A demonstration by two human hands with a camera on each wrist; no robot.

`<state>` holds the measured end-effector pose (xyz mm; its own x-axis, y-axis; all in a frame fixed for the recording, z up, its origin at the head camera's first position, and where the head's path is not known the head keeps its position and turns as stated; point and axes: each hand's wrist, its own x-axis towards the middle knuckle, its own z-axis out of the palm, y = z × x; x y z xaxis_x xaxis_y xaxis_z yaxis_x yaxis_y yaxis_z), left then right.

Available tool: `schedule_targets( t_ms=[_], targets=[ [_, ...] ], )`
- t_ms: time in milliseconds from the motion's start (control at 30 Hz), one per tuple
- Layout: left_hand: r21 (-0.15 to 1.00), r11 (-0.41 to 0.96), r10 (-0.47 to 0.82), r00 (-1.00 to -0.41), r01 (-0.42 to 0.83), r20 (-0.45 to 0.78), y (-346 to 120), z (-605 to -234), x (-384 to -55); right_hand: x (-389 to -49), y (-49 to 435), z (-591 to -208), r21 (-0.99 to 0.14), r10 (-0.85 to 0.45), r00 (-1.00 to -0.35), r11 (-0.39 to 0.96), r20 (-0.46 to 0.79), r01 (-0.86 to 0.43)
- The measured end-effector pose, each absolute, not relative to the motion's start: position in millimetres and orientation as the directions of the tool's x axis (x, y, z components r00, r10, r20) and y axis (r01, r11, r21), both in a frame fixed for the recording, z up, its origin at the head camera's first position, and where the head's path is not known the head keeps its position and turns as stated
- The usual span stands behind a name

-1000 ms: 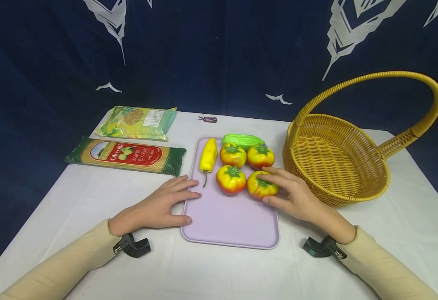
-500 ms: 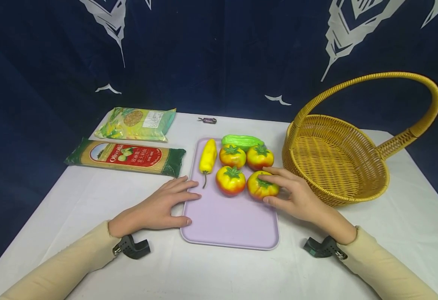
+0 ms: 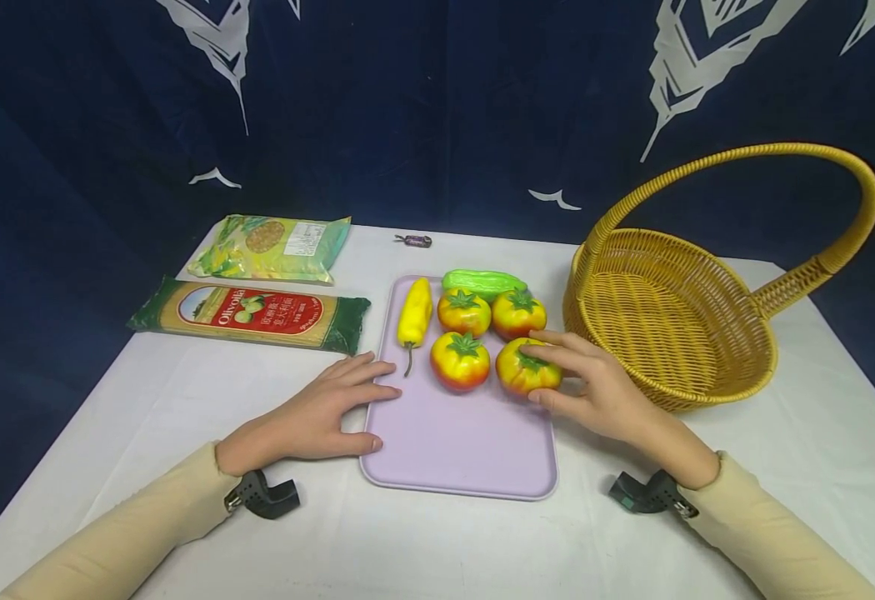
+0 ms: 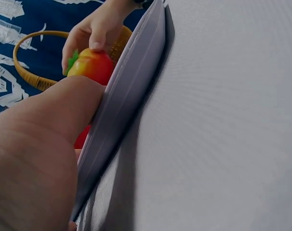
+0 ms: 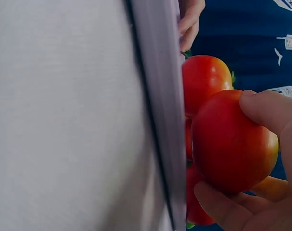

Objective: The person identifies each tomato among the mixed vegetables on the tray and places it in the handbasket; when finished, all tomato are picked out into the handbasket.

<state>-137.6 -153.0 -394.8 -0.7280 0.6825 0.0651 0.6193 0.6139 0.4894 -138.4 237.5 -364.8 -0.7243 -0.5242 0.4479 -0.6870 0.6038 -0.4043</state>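
My right hand (image 3: 604, 392) grips the front right tomato (image 3: 516, 367), red and yellow with a green leafy top. In the right wrist view, thumb and fingers lie on opposite sides of this tomato (image 5: 230, 142). Three similar tomatoes, among them the front left one (image 3: 460, 363), sit on the lilac tray (image 3: 460, 454). A yellow pepper (image 3: 415, 312) with a thin stem lies along the tray's left side, and a long green vegetable (image 3: 485, 283) lies behind the tomatoes. Spread over the tray's left rim, my left hand (image 3: 321, 410) has its fingers extended and holds nothing.
A wicker basket (image 3: 655, 317) with a tall arched handle stands right of the tray, close behind my right hand. A pasta packet (image 3: 257, 312) and a green-yellow bag (image 3: 272, 247) lie at the back left. A small dark purple item (image 3: 417, 241) lies near the far edge.
My right hand and the tomato in it have shifted slightly right and away from the front left tomato. The left hand has stayed in place.
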Motion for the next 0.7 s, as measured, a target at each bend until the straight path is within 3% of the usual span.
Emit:
schedule_targets(
  t_ms=[400,700],
  targets=[
    [0.498,0.604,0.687,-0.723,0.623,0.072,-153,-395,-138,-136,247,-339,-0.401,-0.469,-0.667,0.548,0.579,-0.734],
    [0.501,0.598,0.689,-0.720,0.626,0.078,-153,-394,-137,-134,265,-315,-0.472,-0.363,-0.717,0.564,0.595,-0.677]
  ],
)
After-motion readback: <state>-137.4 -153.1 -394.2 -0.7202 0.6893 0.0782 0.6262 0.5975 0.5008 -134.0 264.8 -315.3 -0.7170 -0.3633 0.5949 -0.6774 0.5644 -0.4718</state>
